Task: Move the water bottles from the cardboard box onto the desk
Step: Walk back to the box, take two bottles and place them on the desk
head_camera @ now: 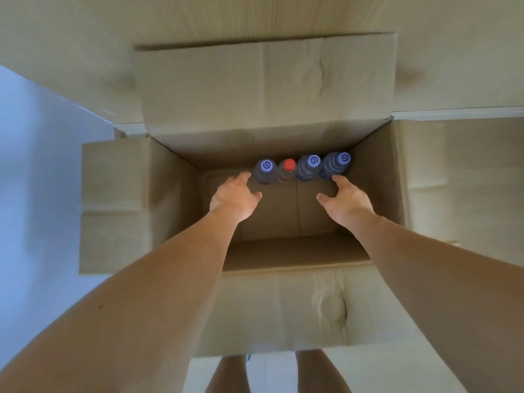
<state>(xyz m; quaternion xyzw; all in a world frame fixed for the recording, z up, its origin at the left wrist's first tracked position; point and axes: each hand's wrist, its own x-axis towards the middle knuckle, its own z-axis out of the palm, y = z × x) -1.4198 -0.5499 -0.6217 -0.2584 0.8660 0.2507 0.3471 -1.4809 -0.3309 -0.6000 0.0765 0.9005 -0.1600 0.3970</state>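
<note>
Open cardboard box (170, 199) holds four upright bottles (307, 167) at frame centre; left hand (234, 198) and right hand (347, 199) fingers spread wide, holding nothing.

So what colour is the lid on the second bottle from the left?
Red. The second bottle's cap is red; the other three caps are blue. It shows in the head view.

The open cardboard box (170, 205) stands on the pale floor (272, 370), its four flaps folded outward. The far flap lies over the light wood-grain surface (71, 38) behind the box. On the box bottom, four bottles stand upright in a row against the far wall: three blue-capped bottles (266, 171) and one red-capped bottle (287, 170), second from left.
</note>
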